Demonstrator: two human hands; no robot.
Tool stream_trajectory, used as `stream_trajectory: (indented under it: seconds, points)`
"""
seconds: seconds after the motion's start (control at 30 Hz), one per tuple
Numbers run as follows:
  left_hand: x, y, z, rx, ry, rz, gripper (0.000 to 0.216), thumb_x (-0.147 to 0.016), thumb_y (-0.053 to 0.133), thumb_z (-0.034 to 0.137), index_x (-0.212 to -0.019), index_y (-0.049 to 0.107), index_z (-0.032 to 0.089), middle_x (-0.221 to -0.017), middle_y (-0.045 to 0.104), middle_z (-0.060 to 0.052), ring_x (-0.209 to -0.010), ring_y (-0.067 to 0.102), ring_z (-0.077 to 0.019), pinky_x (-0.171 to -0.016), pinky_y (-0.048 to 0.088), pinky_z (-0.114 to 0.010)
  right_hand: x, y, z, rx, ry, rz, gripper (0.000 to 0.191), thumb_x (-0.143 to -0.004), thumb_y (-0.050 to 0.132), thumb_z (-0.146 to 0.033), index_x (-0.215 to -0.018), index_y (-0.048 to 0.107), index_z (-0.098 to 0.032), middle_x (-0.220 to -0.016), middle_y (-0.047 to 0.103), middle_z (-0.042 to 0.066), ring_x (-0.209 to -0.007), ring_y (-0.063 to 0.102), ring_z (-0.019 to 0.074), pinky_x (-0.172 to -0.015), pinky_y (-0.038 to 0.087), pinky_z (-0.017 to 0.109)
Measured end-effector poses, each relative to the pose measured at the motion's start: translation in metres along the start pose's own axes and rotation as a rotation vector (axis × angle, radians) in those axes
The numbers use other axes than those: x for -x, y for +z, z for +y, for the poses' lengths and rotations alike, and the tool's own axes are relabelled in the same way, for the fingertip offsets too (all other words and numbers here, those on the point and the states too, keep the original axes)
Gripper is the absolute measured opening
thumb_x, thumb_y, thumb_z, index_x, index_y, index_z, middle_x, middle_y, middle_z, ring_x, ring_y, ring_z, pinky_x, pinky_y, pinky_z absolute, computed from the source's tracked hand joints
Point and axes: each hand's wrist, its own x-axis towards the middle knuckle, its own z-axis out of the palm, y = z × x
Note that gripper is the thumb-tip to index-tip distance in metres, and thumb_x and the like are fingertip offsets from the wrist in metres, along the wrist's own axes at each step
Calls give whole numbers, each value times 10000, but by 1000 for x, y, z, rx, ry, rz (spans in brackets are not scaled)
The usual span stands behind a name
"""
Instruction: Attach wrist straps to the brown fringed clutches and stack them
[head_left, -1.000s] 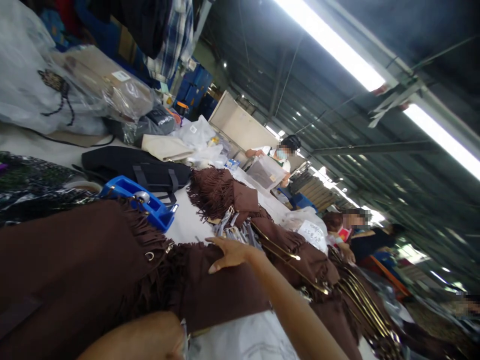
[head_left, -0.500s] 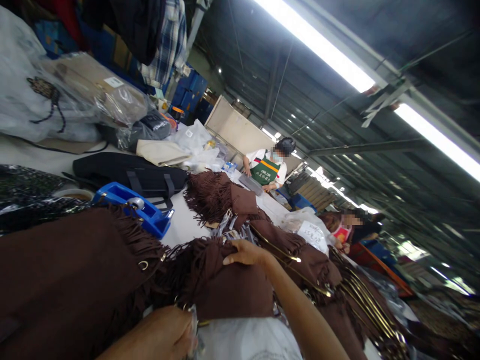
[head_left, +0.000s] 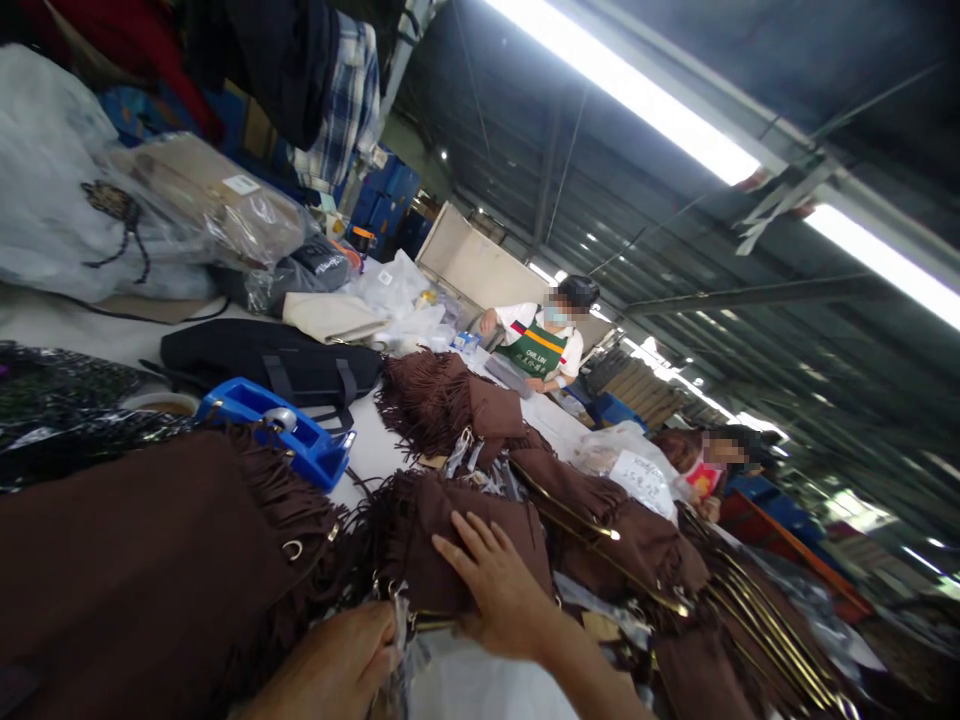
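Note:
My right hand [head_left: 499, 585] lies flat, fingers stretched out, on a brown fringed suede bag [head_left: 420, 535] in front of me. My left hand [head_left: 341, 665] is closed at the bag's near edge, gripping a clear plastic bag [head_left: 465, 685] beside the brown bag's metal rings. A larger brown fringed piece [head_left: 150, 560] fills the lower left. More brown fringed bags [head_left: 450, 400] with gold chain straps [head_left: 757, 620] lie piled to the right.
A blue tape dispenser [head_left: 277, 425] and a black bag [head_left: 277, 360] lie behind the brown pile. Plastic-wrapped goods [head_left: 187, 200] crowd the far left. A person in a green apron [head_left: 540, 335] works at the table's far end; another person [head_left: 712, 465] sits right.
My right hand slid from the bag's far top back toward me and now rests flat on it. My left hand came up further into view. The far worker put down the clear box.

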Motion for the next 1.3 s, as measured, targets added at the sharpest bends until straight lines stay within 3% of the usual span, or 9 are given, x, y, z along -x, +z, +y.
stream_trajectory:
  seconds: [0.07, 0.23, 0.4, 0.53, 0.87, 1.3]
  points:
    - [0, 0, 0, 22, 18, 7, 170, -899, 388, 237, -774, 500, 211, -831, 629, -29, -788, 574, -180, -724, 384, -273, 7, 18, -9, 117, 34, 20, 1160, -646, 819, -323, -1548, 90, -339, -1626, 35, 102, -1468, 56, 398, -1140, 104, 651]
    - [-1, -5, 4, 3, 15, 27, 176, -899, 393, 217, -802, 540, 210, -849, 644, -33, -806, 600, -185, -758, 398, -277, -5, 43, -14, 249, 104, 147, 957, -791, 651, -190, -1553, 88, -318, -1623, 5, 106, -1476, 16, 373, -1140, 73, 653]
    - [2, -15, 9, 34, 36, 132, 248, -932, 387, 248, -1031, 611, 210, -1062, 666, -56, -1020, 606, -203, -916, 410, -306, -34, 36, 7, 278, 192, 204, 1021, -732, 727, -261, -1554, 122, -292, -1622, 84, 111, -1469, 78, 380, -1146, 115, 612]
    - [4, -16, 9, 17, 22, 129, 293, -931, 406, 271, -1120, 619, 202, -1179, 648, -72, -1123, 579, -228, -1001, 404, -352, -58, 39, 27, 309, 272, 227, 1004, -724, 739, -268, -1549, 166, -279, -1605, 174, 119, -1459, 128, 373, -1142, 133, 594]
    - [-2, 9, -8, 63, -34, 80, 298, -913, 429, 244, -1132, 625, 196, -1170, 665, -66, -1117, 606, -211, -1004, 436, -354, -71, 49, 44, 349, 245, 300, 924, -773, 659, -221, -1550, 164, -281, -1603, 187, 107, -1460, 118, 367, -1141, 96, 603]
    - [0, 8, 1, -138, -12, 12, 321, -935, 392, 235, -1159, 609, 157, -1160, 662, -111, -1104, 613, -229, -979, 433, -339, -96, 40, 45, 275, 315, 258, 861, -828, 617, -235, -1550, 151, -285, -1610, 161, 110, -1462, 109, 369, -1118, 132, 636]
